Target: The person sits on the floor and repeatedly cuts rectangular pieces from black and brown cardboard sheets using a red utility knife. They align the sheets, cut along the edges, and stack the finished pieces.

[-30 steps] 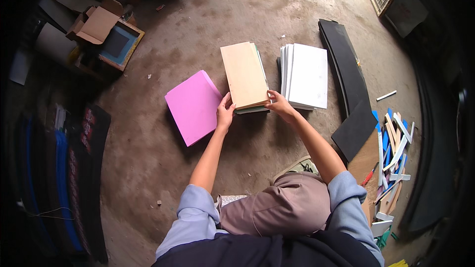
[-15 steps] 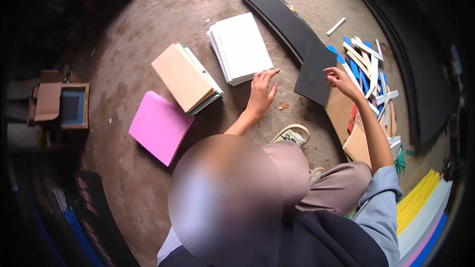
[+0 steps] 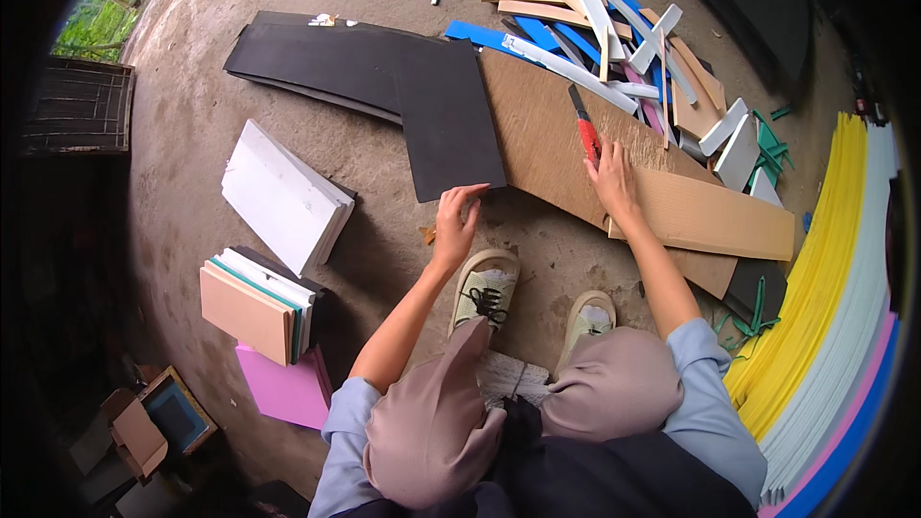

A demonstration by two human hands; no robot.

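Observation:
My right hand [image 3: 614, 180] is over the brown board, its thumb and fingers around the lower end of a red-handled utility knife [image 3: 586, 134]. The knife's dark blade points away from me. My left hand [image 3: 458, 223] is at the near corner of a black foam sheet [image 3: 451, 125], fingers loosely bent and thumb apart, with nothing visible in it. This sheet overlaps the brown wooden board [image 3: 537, 134]. Across the board's right part, beside my right wrist, lies a tan foam strip [image 3: 710, 216].
Stacks of white sheets [image 3: 278, 197], tan sheets [image 3: 245, 312] and pink sheets [image 3: 283, 384] stand on the floor at left. Offcut strips [image 3: 600, 24] are heaped beyond the board. Yellow sheets [image 3: 801, 278] lie at right; an open cardboard box [image 3: 139, 432] is at lower left.
My view has swung toward the right. My right hand has come down from the air to the utility knife on the board. My left hand has moved from the white stack to the black sheet's corner.

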